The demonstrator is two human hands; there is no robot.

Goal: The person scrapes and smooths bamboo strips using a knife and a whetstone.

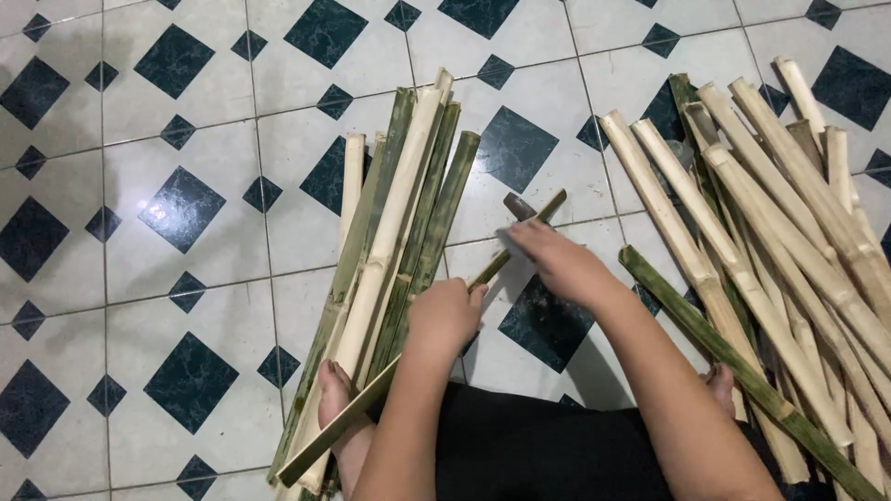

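Head view | left hand (445, 315) fingers clenched round bamboo strip (408, 357) | right hand (557, 264) grips blade (518, 206) | best kept steady along the grain | floor (139, 278)

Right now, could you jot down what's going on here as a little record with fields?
Setting: tiled floor, white with dark diamond shapes
Left hand: closed around a bamboo strip that slants across the lap
Right hand: holds a dark blade at the strip's far part; motion blurs it
Left pile: split bamboo strips, green and pale, lying beside the left hand
Right pile: more split bamboo strips, fanned out
Feet: a left foot against the left pile
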